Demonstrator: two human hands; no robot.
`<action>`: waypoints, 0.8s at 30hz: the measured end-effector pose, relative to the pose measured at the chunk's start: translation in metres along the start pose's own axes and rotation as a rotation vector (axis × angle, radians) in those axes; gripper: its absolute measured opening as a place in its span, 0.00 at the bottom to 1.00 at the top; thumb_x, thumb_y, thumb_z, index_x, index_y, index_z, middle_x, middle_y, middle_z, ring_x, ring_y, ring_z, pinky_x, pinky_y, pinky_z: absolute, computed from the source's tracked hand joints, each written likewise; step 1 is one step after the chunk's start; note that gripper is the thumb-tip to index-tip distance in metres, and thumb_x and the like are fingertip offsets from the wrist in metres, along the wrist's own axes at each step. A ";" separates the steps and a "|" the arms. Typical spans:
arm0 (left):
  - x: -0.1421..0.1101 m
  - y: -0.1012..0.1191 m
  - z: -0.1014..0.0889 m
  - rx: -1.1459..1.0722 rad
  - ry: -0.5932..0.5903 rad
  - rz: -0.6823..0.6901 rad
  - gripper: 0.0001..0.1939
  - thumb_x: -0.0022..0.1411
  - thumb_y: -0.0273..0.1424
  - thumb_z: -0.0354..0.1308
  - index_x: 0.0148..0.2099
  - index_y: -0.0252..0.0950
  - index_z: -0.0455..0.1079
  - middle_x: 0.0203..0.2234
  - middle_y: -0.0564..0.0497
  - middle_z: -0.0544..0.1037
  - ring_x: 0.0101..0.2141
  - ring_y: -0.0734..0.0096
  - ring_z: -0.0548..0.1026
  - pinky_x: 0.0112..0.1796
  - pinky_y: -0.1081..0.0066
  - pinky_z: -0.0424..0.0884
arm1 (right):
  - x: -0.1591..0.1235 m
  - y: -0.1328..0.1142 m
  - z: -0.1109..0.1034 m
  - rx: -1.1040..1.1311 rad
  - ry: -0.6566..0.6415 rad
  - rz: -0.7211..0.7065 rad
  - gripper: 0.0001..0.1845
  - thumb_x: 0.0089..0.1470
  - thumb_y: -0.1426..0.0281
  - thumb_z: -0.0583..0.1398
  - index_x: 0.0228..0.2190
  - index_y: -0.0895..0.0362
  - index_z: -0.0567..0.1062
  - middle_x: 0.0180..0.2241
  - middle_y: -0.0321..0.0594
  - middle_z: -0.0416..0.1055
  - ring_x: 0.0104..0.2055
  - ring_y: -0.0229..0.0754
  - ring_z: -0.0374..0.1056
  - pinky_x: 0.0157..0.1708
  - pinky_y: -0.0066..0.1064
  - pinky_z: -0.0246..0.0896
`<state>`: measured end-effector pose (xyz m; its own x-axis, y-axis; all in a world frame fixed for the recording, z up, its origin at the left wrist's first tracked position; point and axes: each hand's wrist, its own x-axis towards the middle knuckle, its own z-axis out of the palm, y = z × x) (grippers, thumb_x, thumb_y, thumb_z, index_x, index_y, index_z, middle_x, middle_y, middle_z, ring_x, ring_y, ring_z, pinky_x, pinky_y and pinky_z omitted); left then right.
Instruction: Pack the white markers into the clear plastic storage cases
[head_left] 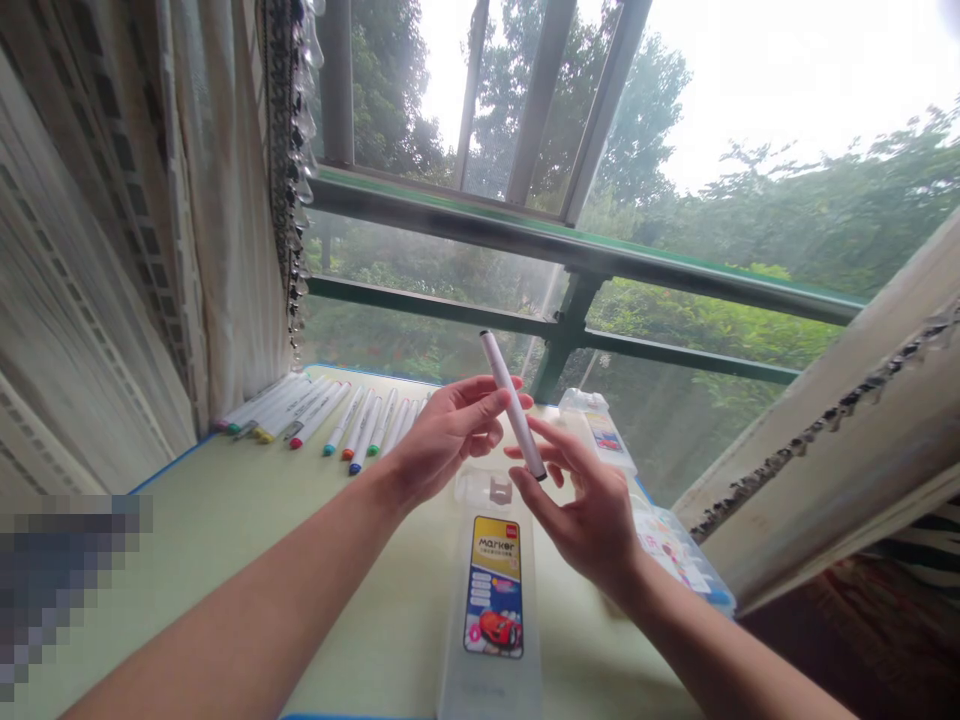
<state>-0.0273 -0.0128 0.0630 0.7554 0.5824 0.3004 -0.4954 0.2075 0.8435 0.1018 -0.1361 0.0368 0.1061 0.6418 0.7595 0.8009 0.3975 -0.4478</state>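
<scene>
A white marker (513,405) with dark ends is held up above the table, tilted, its top leaning left. My left hand (457,430) pinches its upper half between thumb and fingers. Close to the marker's lower end is my right hand (585,495), thumb and fingers apart around it; whether they touch it is hard to make out. Beneath the hands lies a clear plastic marker case (457,640) with a label showing a red car. Part of the case's top is hidden by my hands.
Several white markers with coloured ends (360,425) lie in a row at the table's far left. Another clear case (600,430) and a plastic box with a blue edge (682,560) are at the right. Curtains (225,220) flank a window behind the table (225,560).
</scene>
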 end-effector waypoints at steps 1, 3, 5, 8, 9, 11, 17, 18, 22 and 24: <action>0.000 0.000 0.000 0.002 0.006 0.005 0.11 0.59 0.34 0.67 0.44 0.36 0.78 0.36 0.47 0.81 0.21 0.87 0.62 0.24 0.79 0.56 | 0.000 -0.001 0.000 0.001 -0.001 -0.005 0.27 0.55 0.74 0.64 0.56 0.55 0.70 0.39 0.39 0.82 0.31 0.39 0.75 0.28 0.31 0.65; 0.000 -0.001 0.000 0.003 0.012 0.015 0.11 0.58 0.34 0.67 0.43 0.36 0.77 0.34 0.48 0.80 0.21 0.87 0.61 0.24 0.79 0.56 | 0.000 -0.001 -0.001 0.008 -0.005 -0.015 0.26 0.56 0.74 0.63 0.56 0.56 0.70 0.39 0.39 0.82 0.32 0.38 0.76 0.28 0.30 0.65; 0.001 -0.002 -0.001 -0.004 0.009 0.025 0.11 0.58 0.34 0.67 0.42 0.36 0.77 0.33 0.49 0.80 0.20 0.86 0.61 0.24 0.79 0.56 | 0.001 -0.001 -0.001 0.015 -0.013 -0.015 0.24 0.58 0.74 0.61 0.56 0.56 0.70 0.40 0.40 0.82 0.34 0.38 0.77 0.28 0.30 0.65; 0.002 -0.004 -0.003 -0.019 0.006 0.044 0.10 0.58 0.34 0.67 0.42 0.36 0.77 0.32 0.50 0.79 0.20 0.87 0.60 0.24 0.79 0.55 | 0.001 0.001 -0.002 0.042 -0.029 -0.004 0.21 0.61 0.73 0.59 0.56 0.56 0.70 0.40 0.40 0.82 0.35 0.38 0.77 0.30 0.29 0.67; 0.002 -0.004 -0.003 -0.021 0.007 0.047 0.11 0.58 0.34 0.68 0.42 0.36 0.77 0.32 0.50 0.79 0.20 0.87 0.60 0.23 0.79 0.55 | 0.001 0.002 -0.002 0.056 -0.036 0.003 0.20 0.62 0.72 0.58 0.56 0.56 0.70 0.40 0.40 0.82 0.35 0.38 0.77 0.31 0.29 0.68; 0.002 -0.003 -0.003 -0.016 0.007 0.047 0.12 0.58 0.35 0.68 0.43 0.37 0.78 0.34 0.49 0.79 0.20 0.87 0.61 0.23 0.78 0.55 | 0.001 0.003 -0.002 0.076 -0.048 0.021 0.18 0.64 0.71 0.56 0.55 0.55 0.70 0.40 0.39 0.82 0.35 0.37 0.77 0.34 0.29 0.70; 0.001 -0.001 -0.001 0.012 0.005 0.049 0.13 0.58 0.34 0.67 0.46 0.37 0.78 0.38 0.47 0.79 0.20 0.87 0.60 0.22 0.77 0.54 | -0.001 0.004 -0.002 0.097 -0.051 0.067 0.15 0.66 0.69 0.54 0.53 0.55 0.72 0.39 0.40 0.82 0.34 0.38 0.76 0.35 0.29 0.70; 0.001 -0.001 -0.001 0.009 0.006 0.051 0.13 0.58 0.33 0.67 0.45 0.37 0.78 0.37 0.48 0.79 0.20 0.87 0.59 0.22 0.77 0.53 | -0.001 0.004 -0.003 0.101 -0.058 0.069 0.15 0.66 0.69 0.54 0.52 0.55 0.72 0.39 0.40 0.82 0.35 0.38 0.76 0.35 0.30 0.70; 0.002 -0.002 -0.002 0.011 0.017 0.064 0.12 0.57 0.34 0.68 0.43 0.36 0.78 0.33 0.50 0.77 0.20 0.86 0.58 0.22 0.76 0.51 | 0.000 0.003 -0.002 0.082 -0.052 0.048 0.18 0.63 0.70 0.58 0.54 0.55 0.71 0.37 0.39 0.82 0.33 0.38 0.76 0.32 0.30 0.69; 0.003 -0.003 -0.002 0.016 0.022 0.072 0.12 0.57 0.34 0.68 0.43 0.36 0.78 0.30 0.51 0.76 0.20 0.86 0.57 0.22 0.76 0.50 | 0.000 0.004 -0.001 0.049 -0.030 0.026 0.20 0.60 0.71 0.61 0.54 0.55 0.71 0.36 0.38 0.82 0.31 0.38 0.75 0.29 0.30 0.67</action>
<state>-0.0251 -0.0100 0.0605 0.7084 0.6123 0.3512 -0.5411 0.1516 0.8271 0.1055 -0.1350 0.0359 0.1081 0.6713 0.7333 0.7685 0.4115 -0.4900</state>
